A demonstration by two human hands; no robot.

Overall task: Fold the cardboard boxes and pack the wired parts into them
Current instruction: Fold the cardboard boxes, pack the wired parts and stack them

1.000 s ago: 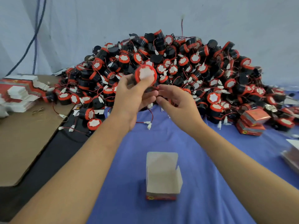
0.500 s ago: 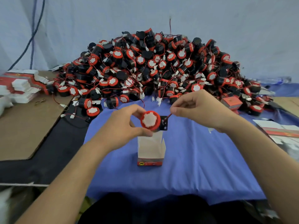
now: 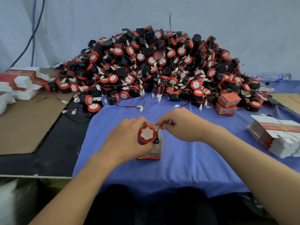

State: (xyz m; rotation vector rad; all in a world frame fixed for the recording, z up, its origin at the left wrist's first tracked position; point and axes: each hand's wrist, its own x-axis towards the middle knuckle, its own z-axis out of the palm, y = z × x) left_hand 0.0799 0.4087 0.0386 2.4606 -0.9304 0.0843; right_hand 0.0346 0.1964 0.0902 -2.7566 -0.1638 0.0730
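A round red and black wired part (image 3: 146, 134) with a white face sits at the mouth of a small open cardboard box (image 3: 152, 155) on the blue cloth. My left hand (image 3: 125, 141) grips the part from the left side. My right hand (image 3: 180, 125) pinches the part's thin red wire (image 3: 159, 126) just right of the box. Behind them rises a big heap of the same wired parts (image 3: 155, 67). The box's inside is mostly hidden by the part and my left hand.
Two closed red boxes (image 3: 227, 103) lie at the heap's right foot. Flat unfolded boxes are stacked at the right (image 3: 276, 137) and far left (image 3: 21, 82). A brown cardboard sheet (image 3: 24, 124) covers the left table. The blue cloth (image 3: 186, 168) ends near my lap.
Both hands brought the wired part down from in front of the heap to the open box. The part now sits at the box's mouth, and my view tilted downward.
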